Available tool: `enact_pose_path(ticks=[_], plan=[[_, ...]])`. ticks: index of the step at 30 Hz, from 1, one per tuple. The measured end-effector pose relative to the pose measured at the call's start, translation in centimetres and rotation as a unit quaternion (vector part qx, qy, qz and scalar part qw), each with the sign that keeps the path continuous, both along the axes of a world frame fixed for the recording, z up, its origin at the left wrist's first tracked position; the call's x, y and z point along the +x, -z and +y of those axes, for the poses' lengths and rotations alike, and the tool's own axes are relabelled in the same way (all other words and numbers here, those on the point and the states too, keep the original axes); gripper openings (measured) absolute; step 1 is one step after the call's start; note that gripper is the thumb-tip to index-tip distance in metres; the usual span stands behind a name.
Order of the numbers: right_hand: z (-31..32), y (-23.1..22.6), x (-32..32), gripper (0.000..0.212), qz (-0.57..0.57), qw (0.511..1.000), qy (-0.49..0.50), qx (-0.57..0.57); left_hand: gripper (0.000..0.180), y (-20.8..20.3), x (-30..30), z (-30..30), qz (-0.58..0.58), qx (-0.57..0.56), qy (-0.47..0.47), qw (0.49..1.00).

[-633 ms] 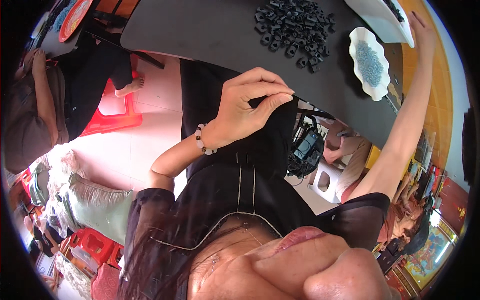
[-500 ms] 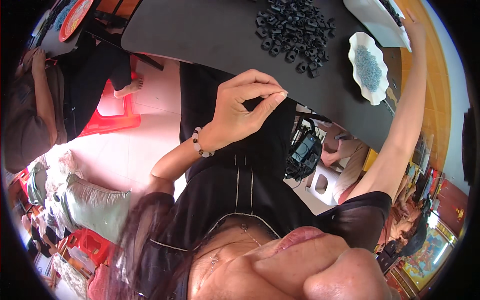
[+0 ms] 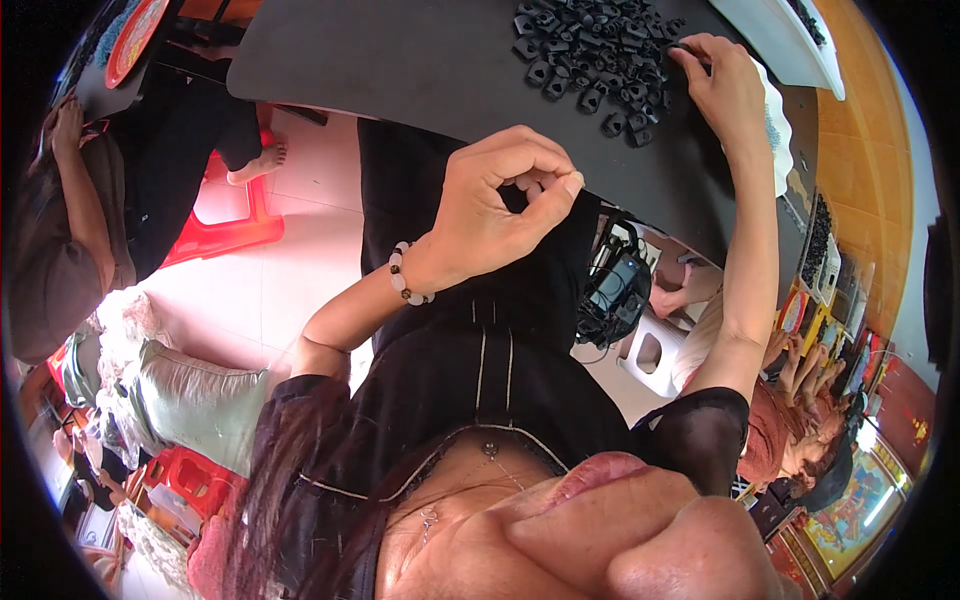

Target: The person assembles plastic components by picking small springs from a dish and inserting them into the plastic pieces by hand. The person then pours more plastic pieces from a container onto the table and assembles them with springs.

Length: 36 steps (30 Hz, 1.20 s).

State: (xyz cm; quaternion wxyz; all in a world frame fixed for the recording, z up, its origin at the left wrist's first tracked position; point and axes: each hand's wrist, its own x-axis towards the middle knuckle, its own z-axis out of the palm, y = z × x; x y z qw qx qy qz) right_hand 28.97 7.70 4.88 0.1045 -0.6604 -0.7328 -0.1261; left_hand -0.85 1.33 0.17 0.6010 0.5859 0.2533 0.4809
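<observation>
My left hand (image 3: 505,205), with a beaded bracelet on its wrist, hovers before the near table edge over my lap. Its thumb and fingertips are pinched together, and whatever lies between them is too small or hidden to make out. To the right, my right hand (image 3: 725,90) reaches the right edge of a heap of small black plastic parts (image 3: 595,65). Its thumb and forefinger close on one black part, mostly hidden by the fingertips. Behind that wrist, a white scalloped dish (image 3: 782,160) of blue-grey bits is partly covered.
The heap lies on a dark table (image 3: 380,60). A white bin (image 3: 780,40) with black parts stands at the far right. At left sits another person beside a red stool (image 3: 262,215). A black bag (image 3: 612,295) hangs below the table edge.
My right hand has left the white bin and come left to the heap's edge, its arm now crossing the dish. My left hand stays pinched, with its fingers slightly more curled.
</observation>
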Motion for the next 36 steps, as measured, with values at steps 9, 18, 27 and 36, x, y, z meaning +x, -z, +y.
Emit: enact_pose_path(ticks=[9, 18, 27, 36], plan=[[-4.8, -2.2, -6.5, 0.018, 0.154, 0.975, -0.120, 0.105, 0.030, -1.6, 1.2, 0.4, -0.043, -0.180, 0.094, 0.978], [-9.9, -0.8, -10.7, 0.042, 0.207, 0.950, -0.214, 0.095, 0.030, -1.6, 2.7, 0.5, -0.124, -0.211, 0.105, 0.964], [-9.2, -4.3, -1.3, 0.021, 0.293, 0.952, 0.084, 0.014, 0.028, -2.3, 2.5, -0.5, -0.086, -0.222, 0.098, 0.966], [-4.7, -1.2, 10.2, 0.024, 0.177, 0.977, 0.116, -0.013, 0.029, -2.4, 1.9, -1.0, 0.001, -0.152, 0.108, 0.983]])
